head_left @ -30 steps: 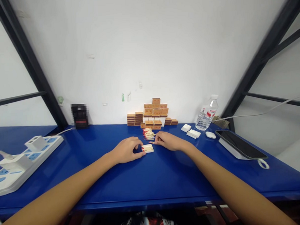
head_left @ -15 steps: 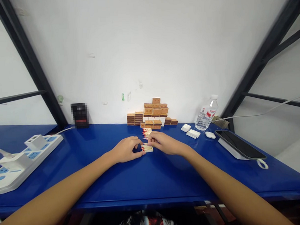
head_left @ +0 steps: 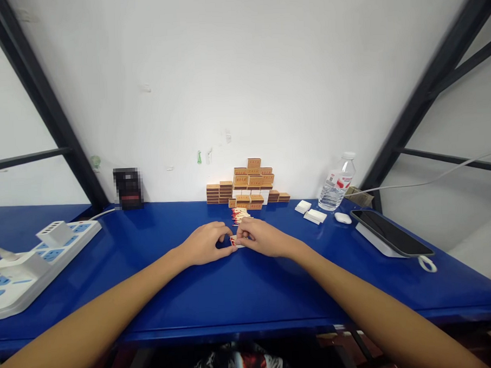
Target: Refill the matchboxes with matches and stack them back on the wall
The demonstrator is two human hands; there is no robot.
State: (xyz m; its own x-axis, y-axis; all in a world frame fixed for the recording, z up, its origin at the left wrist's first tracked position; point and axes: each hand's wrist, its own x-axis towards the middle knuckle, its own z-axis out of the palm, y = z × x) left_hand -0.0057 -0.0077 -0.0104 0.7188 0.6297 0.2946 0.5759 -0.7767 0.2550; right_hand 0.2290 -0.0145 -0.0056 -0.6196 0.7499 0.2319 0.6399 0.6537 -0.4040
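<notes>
My left hand (head_left: 205, 243) rests on the table with its thumb and index finger curved round the left end of a small white matchbox tray (head_left: 240, 246). Red match heads show inside the tray at that end. Over the tray's right part is my right hand (head_left: 263, 237), its fingertips pinched together low over the matches. Whatever sits between those fingertips is hidden. Just behind both hands lies a loose pile of matches (head_left: 241, 215), red heads toward the left.
Brown matchboxes (head_left: 253, 181) are stacked against the wall. To the right are white trays (head_left: 315, 217), a water bottle (head_left: 337, 182), a white earphone case (head_left: 343, 218) and a phone (head_left: 390, 233). A power strip (head_left: 65, 251) lies left, on the blue table (head_left: 218, 299).
My right hand has shifted slightly left and down, covering more of the tray. My left hand keeps its place at the tray's left end. The view has shifted slightly.
</notes>
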